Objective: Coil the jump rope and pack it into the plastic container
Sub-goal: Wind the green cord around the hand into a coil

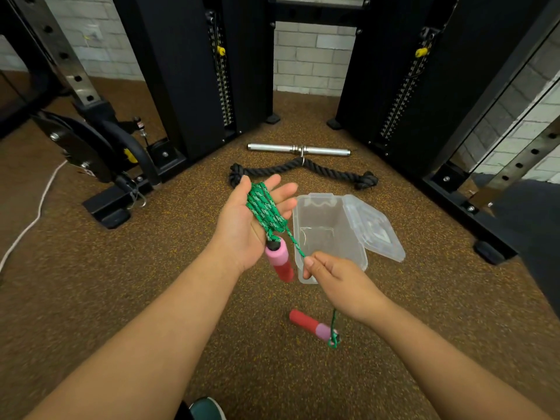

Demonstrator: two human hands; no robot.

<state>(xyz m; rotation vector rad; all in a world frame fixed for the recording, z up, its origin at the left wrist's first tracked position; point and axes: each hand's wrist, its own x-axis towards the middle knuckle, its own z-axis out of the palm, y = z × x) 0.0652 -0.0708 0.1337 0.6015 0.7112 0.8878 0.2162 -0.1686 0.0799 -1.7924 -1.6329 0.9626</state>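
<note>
My left hand (242,225) is held palm up with several loops of green jump rope (264,207) wound across it. One pink and red handle (278,260) hangs from that coil below the palm. My right hand (336,277) pinches the free strand of rope, which runs taut up to the coil. Below that hand the rope drops to the second handle (309,324), lying on the floor. The clear plastic container (306,213) stands open on the floor just beyond my hands, its hinged lid (375,227) folded out to the right.
A black rope attachment (303,169) and a steel bar handle (298,149) lie on the brown speckled floor beyond the container. Black weight-stack towers (194,71) stand at left and right. A white cord (39,207) trails at the left. My shoe (209,409) shows at the bottom.
</note>
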